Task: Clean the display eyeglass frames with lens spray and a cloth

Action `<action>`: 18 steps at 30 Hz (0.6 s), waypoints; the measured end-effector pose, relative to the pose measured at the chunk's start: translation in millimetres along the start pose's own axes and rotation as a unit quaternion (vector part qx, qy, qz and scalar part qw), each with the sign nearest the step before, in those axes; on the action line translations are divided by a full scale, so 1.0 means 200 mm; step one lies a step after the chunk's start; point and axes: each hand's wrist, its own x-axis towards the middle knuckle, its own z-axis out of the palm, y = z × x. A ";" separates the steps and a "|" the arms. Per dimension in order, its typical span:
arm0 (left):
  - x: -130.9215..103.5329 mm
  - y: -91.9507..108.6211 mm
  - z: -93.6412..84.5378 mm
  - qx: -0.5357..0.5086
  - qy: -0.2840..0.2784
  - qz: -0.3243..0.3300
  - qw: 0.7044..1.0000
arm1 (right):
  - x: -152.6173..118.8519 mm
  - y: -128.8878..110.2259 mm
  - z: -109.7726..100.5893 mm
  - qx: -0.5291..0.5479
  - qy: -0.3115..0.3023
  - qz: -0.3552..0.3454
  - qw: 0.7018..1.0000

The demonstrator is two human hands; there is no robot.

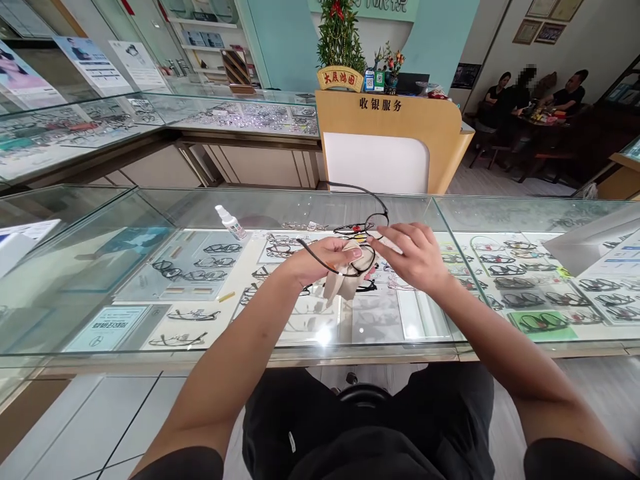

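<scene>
Dark-framed glasses (384, 212) are held above the glass counter, their temples spread, one curving up at the back and one pointing left. My left hand (320, 259) is closed on the glasses and on a pale cloth (343, 285) that hangs below its fingers. Close beside the frame on the right is my right hand (413, 257), its fingers bent and partly spread near the frame; whether they grip it is too small to tell. A white spray bottle (231, 223) lies or stands tilted on the counter to the left.
The glass display counter (280, 355) holds rows of glasses under its top. A white paper stand (595, 243) is at the right. Behind are a wooden service desk (445, 127) and another display case (175, 123). Several people sit at a table at the back right.
</scene>
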 end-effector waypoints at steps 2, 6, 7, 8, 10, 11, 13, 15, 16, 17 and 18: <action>0.01 -0.01 0.01 -0.034 -0.062 -0.059 0.996 | 0.01 -0.02 0.00 0.047 0.071 0.093 0.992; 0.03 -0.04 0.02 -0.055 -0.052 -0.051 0.996 | 0.06 -0.02 0.00 0.296 0.067 0.288 0.908; 0.03 -0.05 0.02 -0.052 -0.053 -0.047 0.996 | 0.07 -0.02 0.01 0.369 0.037 0.322 0.871; 0.04 -0.06 0.02 -0.049 -0.054 -0.044 0.996 | 0.07 -0.01 0.01 0.432 0.010 0.349 0.831; 0.04 -0.07 0.03 -0.041 -0.053 -0.041 0.997 | 0.08 0.00 0.03 0.523 -0.022 0.385 0.760; 0.05 -0.08 0.04 -0.038 -0.052 -0.042 0.997 | 0.08 0.00 0.04 0.554 -0.028 0.395 0.732; 0.06 -0.09 0.05 -0.035 -0.045 -0.044 0.997 | 0.07 0.01 0.06 0.594 -0.029 0.408 0.693; 0.07 -0.10 0.06 -0.034 -0.039 -0.044 0.998 | 0.07 0.01 0.08 0.618 -0.027 0.414 0.667; 0.08 -0.10 0.06 -0.037 -0.036 -0.043 0.998 | 0.06 0.01 0.09 0.627 -0.025 0.416 0.658; 0.08 -0.11 0.07 -0.039 -0.034 -0.044 0.998 | 0.06 0.01 0.10 0.633 -0.022 0.418 0.651; 0.09 -0.11 0.07 -0.044 -0.031 -0.045 0.998 | 0.05 0.01 0.11 0.637 -0.019 0.419 0.647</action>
